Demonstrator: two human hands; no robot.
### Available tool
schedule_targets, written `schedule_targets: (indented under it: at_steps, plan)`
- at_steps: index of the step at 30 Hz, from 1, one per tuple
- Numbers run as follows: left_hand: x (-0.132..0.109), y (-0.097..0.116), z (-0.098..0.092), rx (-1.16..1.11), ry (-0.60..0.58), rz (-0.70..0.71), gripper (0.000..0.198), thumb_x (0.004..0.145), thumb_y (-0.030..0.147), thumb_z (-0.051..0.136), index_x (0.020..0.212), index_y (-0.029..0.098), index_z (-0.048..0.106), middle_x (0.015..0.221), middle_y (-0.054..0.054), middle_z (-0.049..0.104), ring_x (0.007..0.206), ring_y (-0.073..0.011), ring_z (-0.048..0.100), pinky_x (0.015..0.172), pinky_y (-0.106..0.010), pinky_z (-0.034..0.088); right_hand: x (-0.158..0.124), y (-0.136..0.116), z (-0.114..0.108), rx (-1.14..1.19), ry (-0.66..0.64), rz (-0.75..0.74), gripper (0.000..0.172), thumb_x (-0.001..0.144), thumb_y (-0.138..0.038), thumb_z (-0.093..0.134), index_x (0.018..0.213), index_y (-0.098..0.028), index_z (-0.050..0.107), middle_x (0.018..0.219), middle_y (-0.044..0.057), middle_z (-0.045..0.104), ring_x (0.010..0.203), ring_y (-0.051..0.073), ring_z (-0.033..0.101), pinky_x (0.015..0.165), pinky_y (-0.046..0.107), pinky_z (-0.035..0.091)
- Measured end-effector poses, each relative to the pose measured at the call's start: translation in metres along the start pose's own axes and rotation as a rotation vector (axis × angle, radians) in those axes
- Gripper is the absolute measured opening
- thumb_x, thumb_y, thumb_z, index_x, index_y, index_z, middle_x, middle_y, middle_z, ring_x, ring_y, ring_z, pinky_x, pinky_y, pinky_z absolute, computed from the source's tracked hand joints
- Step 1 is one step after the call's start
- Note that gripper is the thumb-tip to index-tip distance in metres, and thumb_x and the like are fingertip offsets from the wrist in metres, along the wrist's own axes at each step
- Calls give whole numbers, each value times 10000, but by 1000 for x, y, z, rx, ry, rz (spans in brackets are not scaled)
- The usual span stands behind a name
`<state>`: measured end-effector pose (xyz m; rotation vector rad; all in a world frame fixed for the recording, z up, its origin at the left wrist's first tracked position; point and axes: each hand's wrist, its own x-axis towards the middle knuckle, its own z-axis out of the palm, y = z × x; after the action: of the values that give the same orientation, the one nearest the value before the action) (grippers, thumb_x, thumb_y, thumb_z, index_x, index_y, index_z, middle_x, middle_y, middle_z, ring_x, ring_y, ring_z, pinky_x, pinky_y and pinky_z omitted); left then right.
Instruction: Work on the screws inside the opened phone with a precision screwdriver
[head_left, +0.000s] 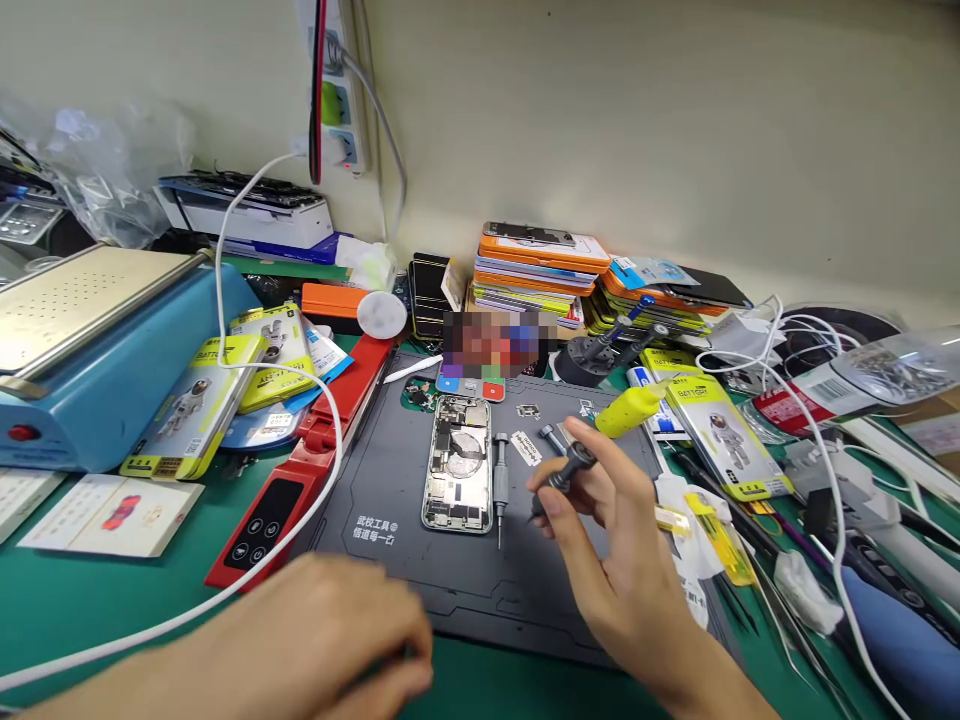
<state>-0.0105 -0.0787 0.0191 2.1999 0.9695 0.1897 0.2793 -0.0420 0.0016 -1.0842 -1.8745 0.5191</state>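
Observation:
My right hand point(615, 560) pinches a small dark screwdriver point(576, 468) between thumb and fingers, its tip slanting down to the left above the mat. Left of it lies an opened phone point(459, 465), its inner parts showing and a round coil mark in the middle. A grey screwdriver point(501, 480) rests beside the phone's right edge, tip toward me. A razor blade point(526, 449) and another small driver point(553, 438) are near my right fingertips. My left hand point(337, 630) is low at the front, blurred, fingers bent and largely hidden; what it holds, if anything, I cannot make out.
The grey work mat point(360, 500) lies on a green table. A red clamp tool point(281, 500), battery packs point(199, 405) and a blue heating machine point(112, 400) stand left. A tool holder point(581, 362), yellow bottle point(630, 408) and tweezers point(772, 610) are right. A white cable point(337, 430) crosses the left side.

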Motion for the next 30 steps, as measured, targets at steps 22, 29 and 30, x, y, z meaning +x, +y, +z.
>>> schedule_targets:
  at_steps: [22, 29, 30]
  plan:
    - [90, -64, -23, 379, 214, -12, 177, 1173, 265, 375, 1161, 235, 549, 864, -48, 798, 770, -313, 816, 603, -338, 436, 16, 18, 43, 310, 4, 78, 531, 1128, -127, 543, 1615, -307, 432, 1072, 42, 744, 804, 150, 764, 629, 256, 716]
    - [84, -60, -25, 333, 197, 15, 162, 1183, 284, 348, 1237, 270, 499, 773, 20, 761, 690, -275, 801, 583, -312, 414, 7, 24, 40, 155, -100, -225, 733, 1063, -23, 626, 1690, -295, 360, 1266, 103, 778, 1141, 213, 811, 920, 377, 733]
    - [84, -60, -26, 329, 205, -11, 180, 1176, 261, 333, 1259, 270, 492, 747, 28, 748, 661, -268, 791, 558, -302, 380, 7, 22, 40, 153, -95, -225, 726, 1069, -25, 619, 1692, -285, 353, 1270, 108, 778, 1151, 215, 809, 945, 387, 728]
